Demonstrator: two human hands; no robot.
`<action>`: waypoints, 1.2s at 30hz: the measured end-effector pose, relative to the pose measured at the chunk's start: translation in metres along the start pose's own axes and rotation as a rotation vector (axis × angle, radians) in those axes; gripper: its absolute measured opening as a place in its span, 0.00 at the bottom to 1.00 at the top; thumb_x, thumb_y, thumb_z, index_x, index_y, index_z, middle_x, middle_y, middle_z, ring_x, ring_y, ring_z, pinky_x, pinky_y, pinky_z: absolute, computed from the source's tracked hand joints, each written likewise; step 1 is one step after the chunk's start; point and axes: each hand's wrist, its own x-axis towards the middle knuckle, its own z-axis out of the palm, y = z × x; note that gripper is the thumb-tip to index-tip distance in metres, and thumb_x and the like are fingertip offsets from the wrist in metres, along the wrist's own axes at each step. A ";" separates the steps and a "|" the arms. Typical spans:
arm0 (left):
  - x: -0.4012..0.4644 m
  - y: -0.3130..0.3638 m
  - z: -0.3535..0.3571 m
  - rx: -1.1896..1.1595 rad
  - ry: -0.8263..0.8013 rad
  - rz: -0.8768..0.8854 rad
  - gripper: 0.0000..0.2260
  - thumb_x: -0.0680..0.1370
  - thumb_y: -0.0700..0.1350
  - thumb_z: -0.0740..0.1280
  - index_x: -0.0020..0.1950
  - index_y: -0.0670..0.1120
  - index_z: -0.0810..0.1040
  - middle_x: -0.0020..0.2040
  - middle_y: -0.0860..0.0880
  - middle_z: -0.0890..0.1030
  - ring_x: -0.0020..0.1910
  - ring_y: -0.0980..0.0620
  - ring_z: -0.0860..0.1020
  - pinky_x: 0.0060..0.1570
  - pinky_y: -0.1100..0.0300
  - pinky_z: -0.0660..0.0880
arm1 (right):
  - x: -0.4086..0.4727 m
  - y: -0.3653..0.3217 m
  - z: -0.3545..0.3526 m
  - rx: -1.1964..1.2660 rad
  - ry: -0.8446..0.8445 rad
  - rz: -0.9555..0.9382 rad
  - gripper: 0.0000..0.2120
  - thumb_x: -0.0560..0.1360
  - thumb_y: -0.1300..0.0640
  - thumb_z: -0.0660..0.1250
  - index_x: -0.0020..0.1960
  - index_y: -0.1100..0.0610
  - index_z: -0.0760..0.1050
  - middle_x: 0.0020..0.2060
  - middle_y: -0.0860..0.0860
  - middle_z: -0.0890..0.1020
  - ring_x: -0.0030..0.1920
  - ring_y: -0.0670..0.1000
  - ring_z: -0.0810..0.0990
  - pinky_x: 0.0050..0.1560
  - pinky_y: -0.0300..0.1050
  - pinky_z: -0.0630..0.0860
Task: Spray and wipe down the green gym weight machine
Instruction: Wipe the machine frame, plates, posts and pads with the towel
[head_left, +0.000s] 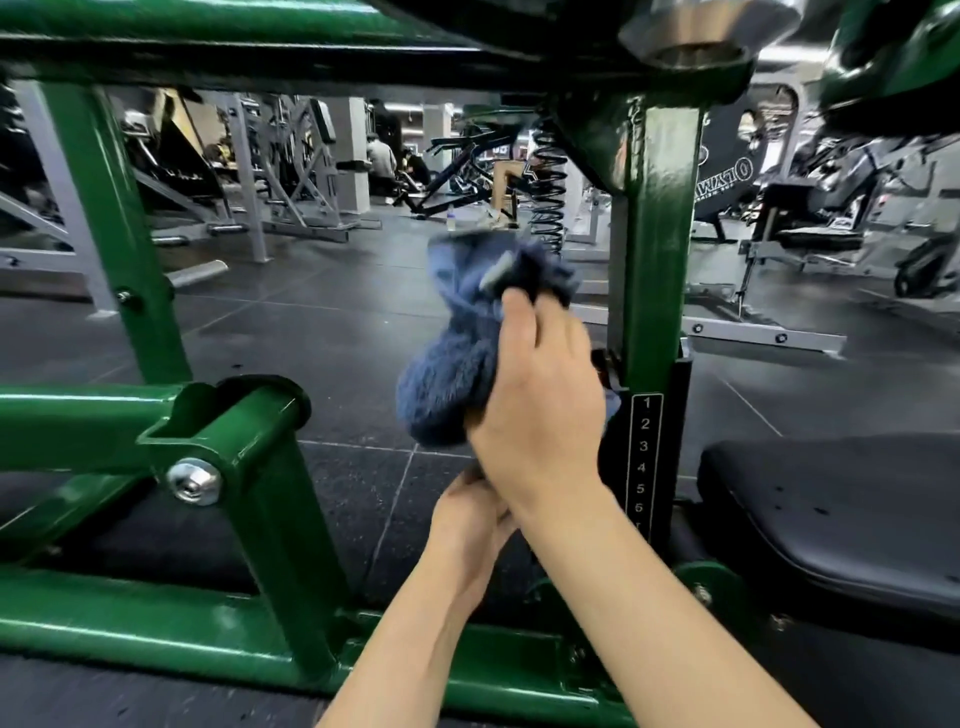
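Two hands mid-frame: left hand (470, 512) tucked low under the right wrist, grip impossible to tell; right hand (540, 395) clutching bunched blue cloth (452, 374) beside green post (660, 249). No spray bottle visible. Wiping apparently underway, frame (130, 410) likely left.

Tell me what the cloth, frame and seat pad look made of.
Cloth: fluffy blue microfibre or terry, judging by its fuzzy nap. Frame: metal tubing in glossy green paint, with sharp highlights and a bolted joint. Seat pad: black matte vinyl or leather-like upholstery, probably.
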 end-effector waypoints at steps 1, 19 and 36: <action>0.000 -0.003 -0.002 -0.029 0.009 -0.015 0.15 0.83 0.34 0.53 0.68 0.31 0.68 0.60 0.35 0.77 0.43 0.47 0.75 0.27 0.70 0.74 | -0.011 -0.001 0.005 -0.020 -0.041 -0.002 0.36 0.52 0.64 0.75 0.60 0.64 0.74 0.52 0.61 0.79 0.52 0.63 0.78 0.43 0.51 0.78; 0.022 -0.035 -0.015 -0.437 0.002 -0.178 0.16 0.82 0.52 0.58 0.63 0.45 0.76 0.55 0.42 0.83 0.46 0.45 0.81 0.42 0.53 0.80 | -0.088 0.043 0.021 -0.003 -0.257 -0.030 0.46 0.47 0.66 0.80 0.65 0.67 0.71 0.59 0.64 0.77 0.61 0.66 0.77 0.61 0.53 0.69; 0.050 -0.072 -0.037 -0.224 0.246 -0.345 0.20 0.80 0.52 0.58 0.65 0.42 0.77 0.59 0.37 0.80 0.56 0.40 0.78 0.62 0.42 0.73 | -0.120 0.051 0.024 0.515 -0.359 0.519 0.27 0.65 0.66 0.67 0.61 0.49 0.69 0.52 0.43 0.79 0.56 0.47 0.78 0.49 0.40 0.75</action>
